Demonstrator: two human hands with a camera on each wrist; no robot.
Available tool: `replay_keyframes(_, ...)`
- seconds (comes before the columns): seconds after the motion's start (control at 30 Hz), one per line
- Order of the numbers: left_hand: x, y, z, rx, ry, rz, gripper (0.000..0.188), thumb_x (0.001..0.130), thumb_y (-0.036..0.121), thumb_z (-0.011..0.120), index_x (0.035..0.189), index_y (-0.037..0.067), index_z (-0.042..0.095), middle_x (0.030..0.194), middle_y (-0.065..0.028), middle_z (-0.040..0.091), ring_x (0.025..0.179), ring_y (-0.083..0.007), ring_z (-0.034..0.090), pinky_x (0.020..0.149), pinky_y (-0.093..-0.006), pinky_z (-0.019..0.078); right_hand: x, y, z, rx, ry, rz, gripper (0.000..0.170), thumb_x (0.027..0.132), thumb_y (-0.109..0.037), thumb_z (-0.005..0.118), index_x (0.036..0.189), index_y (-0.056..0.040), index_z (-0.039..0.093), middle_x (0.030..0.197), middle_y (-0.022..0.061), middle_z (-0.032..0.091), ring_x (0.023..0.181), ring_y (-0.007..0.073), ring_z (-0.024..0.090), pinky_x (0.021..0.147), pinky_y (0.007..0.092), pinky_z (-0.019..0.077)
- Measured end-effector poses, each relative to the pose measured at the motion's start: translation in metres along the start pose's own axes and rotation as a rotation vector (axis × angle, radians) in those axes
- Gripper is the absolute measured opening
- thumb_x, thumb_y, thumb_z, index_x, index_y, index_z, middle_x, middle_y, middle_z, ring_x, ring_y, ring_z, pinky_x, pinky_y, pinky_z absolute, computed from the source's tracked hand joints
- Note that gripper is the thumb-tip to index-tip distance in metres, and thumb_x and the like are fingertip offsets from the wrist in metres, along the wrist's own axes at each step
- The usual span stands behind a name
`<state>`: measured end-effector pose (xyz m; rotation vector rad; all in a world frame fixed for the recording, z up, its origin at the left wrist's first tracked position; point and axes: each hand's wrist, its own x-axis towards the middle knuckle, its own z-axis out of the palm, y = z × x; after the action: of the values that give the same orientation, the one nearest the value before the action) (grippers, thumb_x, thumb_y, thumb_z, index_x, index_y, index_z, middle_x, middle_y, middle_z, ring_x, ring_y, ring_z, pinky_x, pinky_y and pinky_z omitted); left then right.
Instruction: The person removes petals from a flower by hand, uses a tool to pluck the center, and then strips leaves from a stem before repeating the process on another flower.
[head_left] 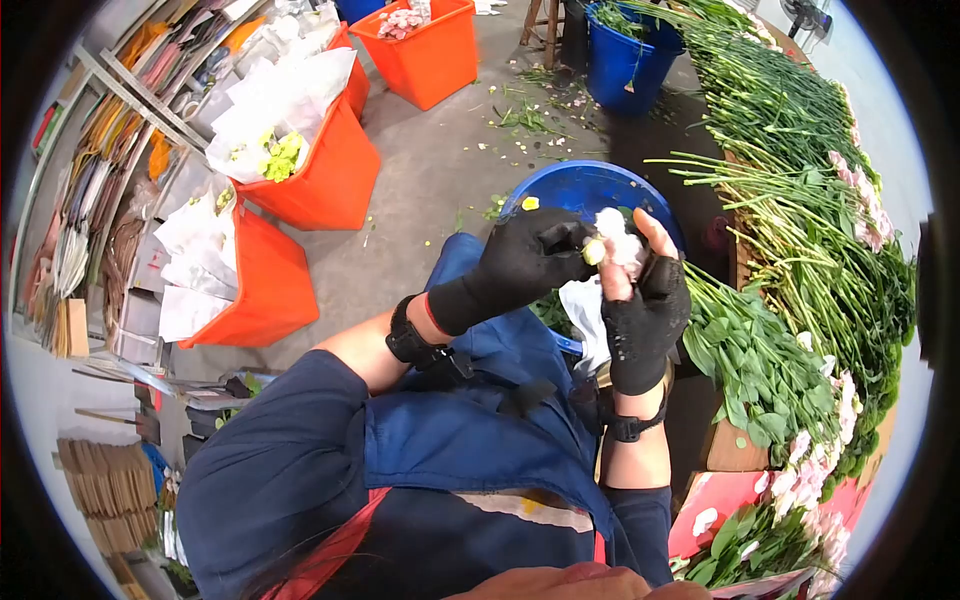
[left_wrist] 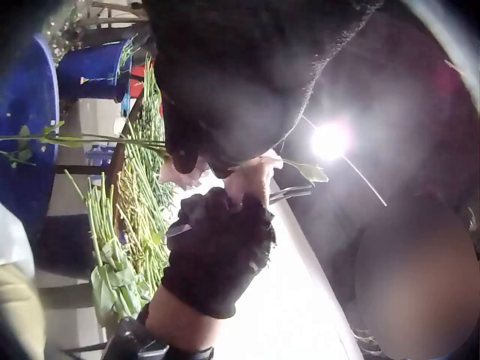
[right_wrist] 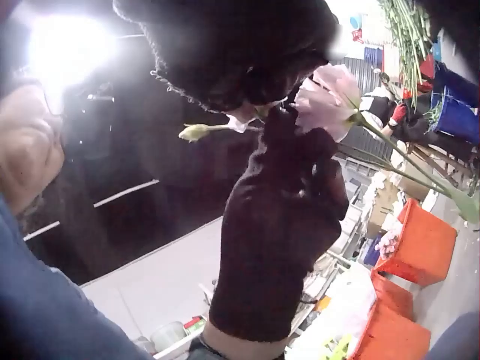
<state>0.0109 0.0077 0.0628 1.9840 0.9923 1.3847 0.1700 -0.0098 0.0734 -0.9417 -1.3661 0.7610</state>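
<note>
A pale pink-white flower [head_left: 618, 240] with a light green bud [head_left: 594, 251] is between the two gloved hands. My left hand [head_left: 530, 262], fingers curled, pinches at the flower's left side; in the right wrist view this hand [right_wrist: 277, 225] is beside the pink bloom [right_wrist: 328, 101], with a bud [right_wrist: 193, 133] on the other side. My right hand [head_left: 645, 315], bare at thumb and index tips, holds the flower from the right. In the left wrist view the right hand [left_wrist: 217, 255] has bent fingers, and green stems [left_wrist: 112, 141] run leftward. Gloves hide the exact contacts.
A blue tub [head_left: 560, 175] stands below the hands. Long green stems with pink flowers [head_left: 800, 200] cover the table at right. Orange bins [head_left: 345, 170] line the left, near shelves of paper [head_left: 110, 150]. Another blue bucket [head_left: 625, 75] is ahead, with clippings on the floor.
</note>
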Motion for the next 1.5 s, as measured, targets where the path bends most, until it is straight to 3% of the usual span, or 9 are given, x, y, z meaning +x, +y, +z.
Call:
replay_keyframes(0.03,0.001,0.002,-0.001,-0.001,-0.028,-0.004,0.017,0.086,0.010,0.073,0.100,0.002,0.068,0.089,-0.0043,0.069,0.079,-0.0103,0.064,0.070,-0.0276,0.0515,-0.001,0.012,-0.004,0.014,0.034,0.122,0.040,0.085,-0.005,0.074,0.122,0.0009,0.061,0.110,0.0083,0.067,0.096,0.0145,0.064,0.088,0.0283,0.0507)
replay_keyframes(0.07,0.000,0.006,-0.007,-0.194,-0.146,-0.328,0.029,0.082,0.009,0.078,0.108,0.000,0.068,0.099,-0.0106,0.072,0.084,-0.0161,0.069,0.075,-0.0302,0.0545,0.000,0.006,-0.006,0.072,0.041,0.229,0.037,0.085,-0.006,0.075,0.119,0.0007,0.062,0.107,0.0072,0.068,0.095,0.0138,0.064,0.087,0.0279,0.0508)
replay_keyframes(0.23,0.000,0.004,-0.006,-0.450,-0.162,-0.366,0.026,0.086,0.000,0.071,0.112,-0.003,0.067,0.097,-0.0094,0.072,0.085,-0.0154,0.069,0.077,-0.0299,0.0557,-0.001,-0.005,-0.012,0.152,0.070,0.352,0.033,0.087,-0.013,0.075,0.116,0.0001,0.063,0.100,0.0054,0.068,0.088,0.0117,0.062,0.080,0.0254,0.0499)
replay_keyframes(0.4,0.001,0.003,-0.010,-0.647,-0.123,-0.471,0.024,0.088,-0.001,0.067,0.112,-0.006,0.066,0.102,-0.0123,0.071,0.090,-0.0176,0.069,0.082,-0.0316,0.0568,-0.013,0.010,-0.009,0.015,0.147,0.142,0.030,0.088,-0.008,0.073,0.116,-0.0001,0.064,0.105,0.0084,0.066,0.087,0.0137,0.062,0.078,0.0276,0.0504)
replay_keyframes(0.57,0.001,-0.004,-0.017,-0.671,-0.088,-0.432,0.024,0.088,-0.003,0.066,0.112,-0.005,0.066,0.107,-0.0128,0.070,0.094,-0.0178,0.068,0.084,-0.0319,0.0562,-0.024,0.024,-0.014,-0.280,-0.045,-0.318,0.028,0.085,-0.002,0.068,0.113,-0.0031,0.063,0.096,0.0130,0.065,0.082,0.0220,0.064,0.075,0.0308,0.0506)
replay_keyframes(0.77,0.000,-0.008,-0.016,-0.657,-0.034,-0.361,0.029,0.088,-0.005,0.066,0.117,-0.004,0.065,0.113,-0.0115,0.069,0.101,-0.0168,0.066,0.088,-0.0314,0.0547,-0.033,0.020,-0.014,-0.152,0.014,-0.172,0.010,0.093,-0.005,0.066,0.101,0.0002,0.065,0.088,0.0069,0.065,0.076,0.0127,0.061,0.070,0.0254,0.0484)
replay_keyframes(1.17,-0.031,-0.052,0.016,-0.204,-0.207,-0.324,0.062,0.078,0.012,0.083,0.130,0.002,0.052,0.115,-0.0052,0.060,0.082,-0.0089,0.056,0.073,-0.0260,0.0481,-0.028,-0.003,-0.033,0.084,0.200,0.243,0.017,0.092,-0.020,0.070,0.098,-0.0071,0.061,0.076,-0.0021,0.059,0.052,0.0026,0.043,0.047,0.0187,0.0304)
replay_keyframes(1.3,-0.017,-0.062,0.026,-0.427,-0.429,-0.480,0.040,0.086,0.021,0.077,0.119,0.002,0.064,0.101,-0.0076,0.070,0.078,-0.0088,0.065,0.070,-0.0265,0.0528,-0.027,-0.014,-0.037,0.097,0.245,0.274,0.016,0.093,-0.020,0.068,0.099,-0.0072,0.060,0.075,-0.0016,0.059,0.052,0.0027,0.042,0.046,0.0189,0.0295)
replay_keyframes(1.5,0.000,-0.036,0.016,-0.423,-0.343,-0.574,0.025,0.087,0.017,0.075,0.107,0.003,0.069,0.085,-0.0035,0.072,0.072,-0.0094,0.066,0.065,-0.0276,0.0519,-0.031,-0.004,-0.054,0.035,0.333,0.303,0.020,0.094,-0.019,0.066,0.107,-0.0051,0.059,0.078,-0.0019,0.058,0.051,0.0033,0.042,0.046,0.0197,0.0308)
